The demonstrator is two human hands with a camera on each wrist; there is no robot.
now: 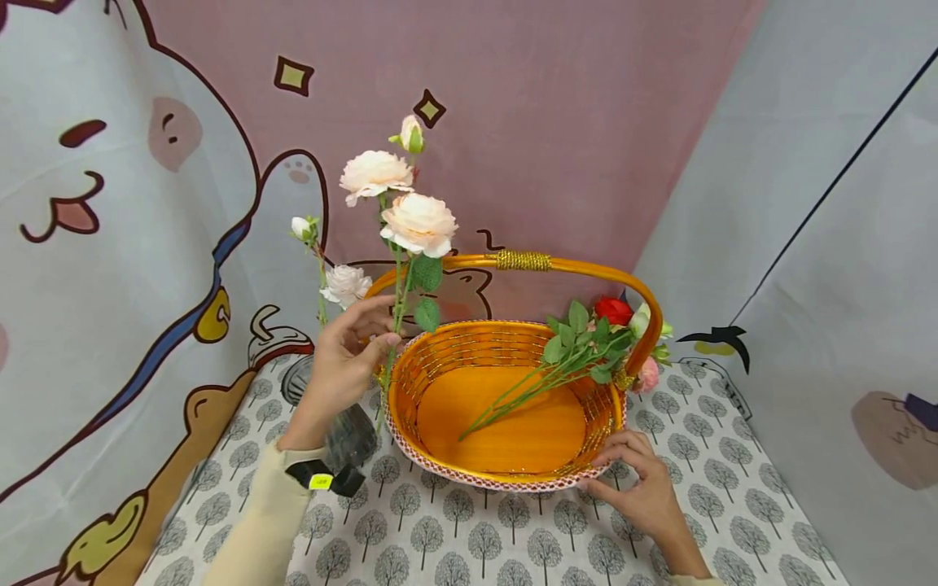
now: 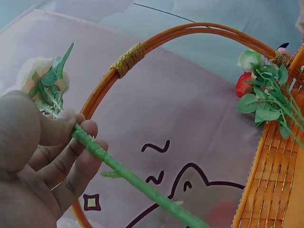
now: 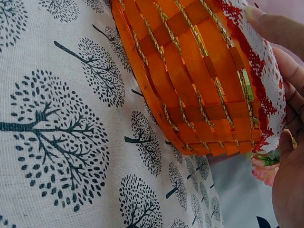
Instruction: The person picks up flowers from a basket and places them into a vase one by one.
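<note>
My left hand (image 1: 348, 358) pinches the green stem (image 2: 137, 183) of a pale peach rose spray (image 1: 419, 225) between thumb and fingers. The spray stands upright above the left end of an orange woven basket (image 1: 528, 443), its blooms higher than the arched handle (image 1: 586, 268). At the basket's front right, my right hand (image 1: 641, 480) grips the lace-trimmed rim (image 3: 266, 90), thumb on one side and fingers on the other. Inside the basket lean several green stems, their red rose (image 1: 612, 310), pink bloom (image 1: 648, 374) and whitish-green bloom (image 2: 250, 60) resting at the right end by the handle's foot.
A dark clear glass vase (image 1: 350, 439) stands left of the basket, partly behind my left forearm. A white rose (image 1: 347, 285) and a bud (image 1: 302, 228) rise behind my left hand. Tree-print cloth (image 1: 484, 541) covers the table; printed curtains (image 1: 557, 122) surround it.
</note>
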